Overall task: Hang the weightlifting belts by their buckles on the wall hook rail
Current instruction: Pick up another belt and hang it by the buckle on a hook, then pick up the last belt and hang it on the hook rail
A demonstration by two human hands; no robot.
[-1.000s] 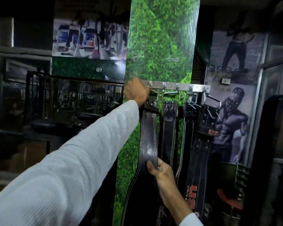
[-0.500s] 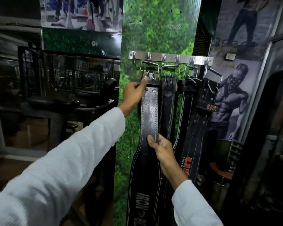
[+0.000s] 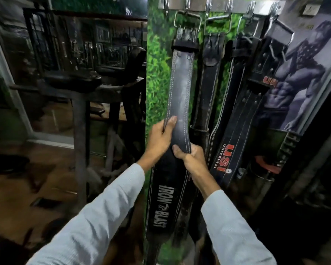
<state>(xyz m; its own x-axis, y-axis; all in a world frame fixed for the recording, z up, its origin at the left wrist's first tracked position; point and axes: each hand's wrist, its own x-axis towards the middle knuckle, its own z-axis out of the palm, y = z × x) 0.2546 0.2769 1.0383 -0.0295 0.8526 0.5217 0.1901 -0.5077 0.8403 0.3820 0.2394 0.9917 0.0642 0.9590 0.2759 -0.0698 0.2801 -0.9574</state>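
Head view: my left hand (image 3: 159, 138) and right hand (image 3: 191, 159) both grip the black stitched leather "IRON BLAST" belt (image 3: 180, 88), hanging by its buckle from the steel hook rail (image 3: 218, 4) beside a black "USI UNIVERSAL" belt (image 3: 225, 155).

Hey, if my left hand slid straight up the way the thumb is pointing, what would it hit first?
Probably the black keeper loop around the Iron Blast belt. The left hand points up along that belt, and the strap between looks bare. Above the loop sits the buckle on the hook rail.
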